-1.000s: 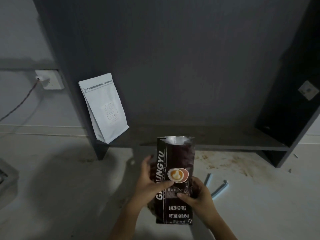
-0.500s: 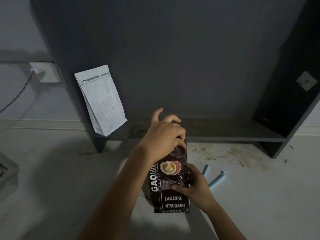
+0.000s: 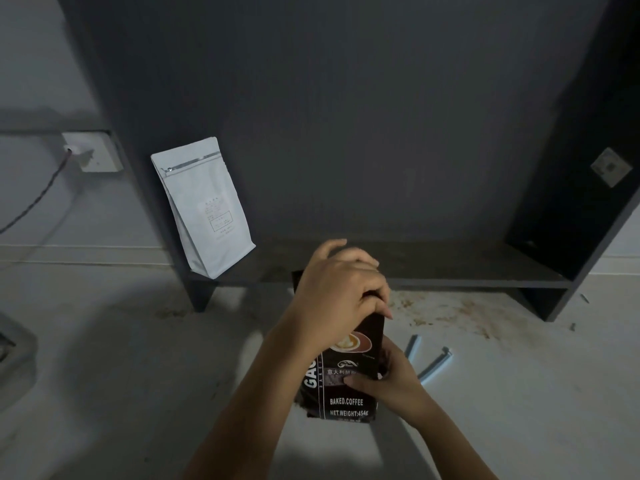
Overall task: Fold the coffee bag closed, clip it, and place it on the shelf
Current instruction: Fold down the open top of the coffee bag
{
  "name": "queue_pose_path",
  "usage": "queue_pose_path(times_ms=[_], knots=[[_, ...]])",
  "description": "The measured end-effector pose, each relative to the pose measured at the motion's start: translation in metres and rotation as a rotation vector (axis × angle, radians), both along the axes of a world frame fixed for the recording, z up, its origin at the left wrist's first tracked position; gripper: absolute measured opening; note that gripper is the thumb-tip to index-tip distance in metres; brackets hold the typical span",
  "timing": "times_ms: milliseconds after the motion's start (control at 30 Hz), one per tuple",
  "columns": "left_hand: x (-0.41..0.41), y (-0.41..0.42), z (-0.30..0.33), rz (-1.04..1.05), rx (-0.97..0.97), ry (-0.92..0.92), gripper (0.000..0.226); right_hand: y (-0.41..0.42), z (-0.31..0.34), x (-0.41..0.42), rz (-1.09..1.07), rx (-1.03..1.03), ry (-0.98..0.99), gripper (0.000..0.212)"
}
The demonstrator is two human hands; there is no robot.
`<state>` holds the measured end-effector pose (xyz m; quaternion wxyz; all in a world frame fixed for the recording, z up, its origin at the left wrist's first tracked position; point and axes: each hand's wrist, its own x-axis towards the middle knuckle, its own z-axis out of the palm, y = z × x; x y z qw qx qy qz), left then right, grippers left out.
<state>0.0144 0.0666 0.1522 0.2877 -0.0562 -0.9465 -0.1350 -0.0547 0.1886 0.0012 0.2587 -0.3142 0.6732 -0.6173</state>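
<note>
A dark brown coffee bag (image 3: 346, 393) stands upright on the pale floor in front of the shelf. My left hand (image 3: 341, 292) is closed over the bag's top and hides its opening. My right hand (image 3: 388, 379) grips the bag's right side at mid height, thumb on the front. Two light blue clip pieces (image 3: 434, 363) lie on the floor just right of the bag. The dark low shelf board (image 3: 450, 268) runs behind the bag, apart from it.
A white pouch (image 3: 204, 209) stands at the shelf's left end, leaning on the side panel. Brown coffee stains (image 3: 464, 310) mark the floor under the shelf's front. A wall socket with a cable (image 3: 91, 152) is at the left. A grey object (image 3: 14, 344) sits at the far left edge.
My left hand rose from the bag's left side to its top and closed over the opening, pressing it down. The right hand stayed on the bag's right side.
</note>
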Motion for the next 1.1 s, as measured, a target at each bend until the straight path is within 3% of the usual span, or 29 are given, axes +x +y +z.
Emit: queue_pose_path(times_ms=[133, 233, 300, 367, 467, 500, 600, 800, 967, 1100], knots=[[0.02, -0.029, -0.012, -0.031, 0.449, 0.101, 0.08, 0.004, 0.023, -0.008, -0.019, -0.115, -0.063, 0.05], [0.034, -0.049, -0.047, 0.017, 0.856, -0.094, 0.11, 0.004, 0.034, -0.012, 0.0, -0.152, -0.051, 0.05], [0.032, -0.051, -0.075, 0.051, 1.073, -0.282, 0.104, 0.001, 0.035, -0.011, -0.007, -0.157, -0.04, 0.05], [0.029, -0.047, -0.094, 0.095, 1.185, -0.373, 0.081, -0.002, 0.035, -0.008, -0.035, -0.164, -0.02, 0.049], [0.024, -0.043, -0.107, 0.135, 1.193, -0.289, 0.028, -0.002, 0.033, -0.008, -0.094, -0.165, -0.002, 0.04], [0.023, -0.043, -0.108, 0.109, 1.202, -0.259, 0.021, -0.001, 0.032, -0.008, -0.115, -0.171, -0.008, 0.037], [0.022, -0.044, -0.111, 0.092, 1.173, -0.241, 0.019, 0.003, 0.033, -0.009, -0.131, -0.178, -0.014, 0.033], [0.022, -0.045, -0.112, 0.04, 1.194, -0.198, 0.028, 0.002, 0.032, -0.005, -0.203, -0.173, 0.014, 0.054], [0.022, -0.042, -0.117, 0.068, 1.218, -0.128, 0.013, 0.009, 0.015, -0.008, -0.194, -0.202, -0.109, 0.042], [0.024, -0.04, -0.118, 0.064, 1.233, -0.114, 0.018, 0.011, 0.006, -0.008, -0.225, -0.198, -0.145, 0.026]])
